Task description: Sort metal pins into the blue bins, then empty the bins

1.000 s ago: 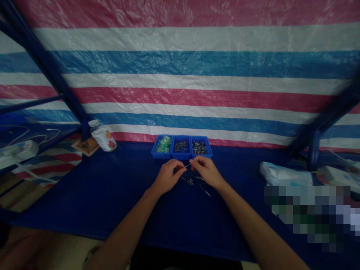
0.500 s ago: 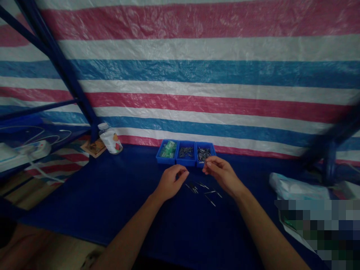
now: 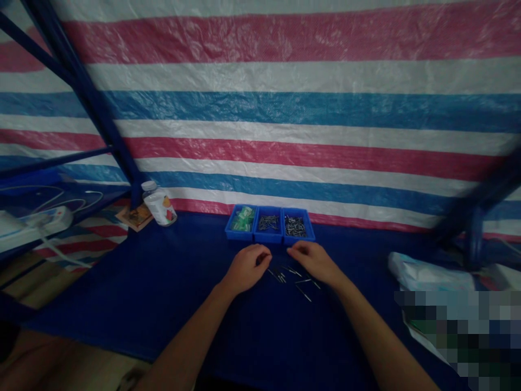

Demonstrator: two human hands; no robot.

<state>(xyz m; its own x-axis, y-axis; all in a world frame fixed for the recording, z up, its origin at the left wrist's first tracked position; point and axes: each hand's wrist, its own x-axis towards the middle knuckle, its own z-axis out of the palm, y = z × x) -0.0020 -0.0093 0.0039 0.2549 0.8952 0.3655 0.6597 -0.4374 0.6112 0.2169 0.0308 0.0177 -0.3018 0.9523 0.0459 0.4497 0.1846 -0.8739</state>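
Three blue bins stand side by side at the back of the blue table: the left bin [image 3: 239, 235] holds green and clear pieces, the middle bin [image 3: 267, 239] and the right bin [image 3: 299, 239] hold small metal parts. In front of them my left hand [image 3: 249, 266] has its fingers curled together; anything inside is too small to make out. My right hand [image 3: 313, 262], just below the right bin, is pinched, its fingertips facing the left hand across a gap. Several thin metal pins [image 3: 303, 293] lie on the table between and below the hands.
A white-labelled bottle [image 3: 161, 207] and a brown packet [image 3: 136, 216] are at the back left. A power strip [image 3: 51, 217] with cables lies on the far-left shelf. Plastic packaging [image 3: 431, 271] sits at the right. Behind the table hangs a striped sheet [image 3: 285, 106].
My right hand has moved from the front of the right bin down and slightly left, nearer my left hand. My left hand has barely shifted.
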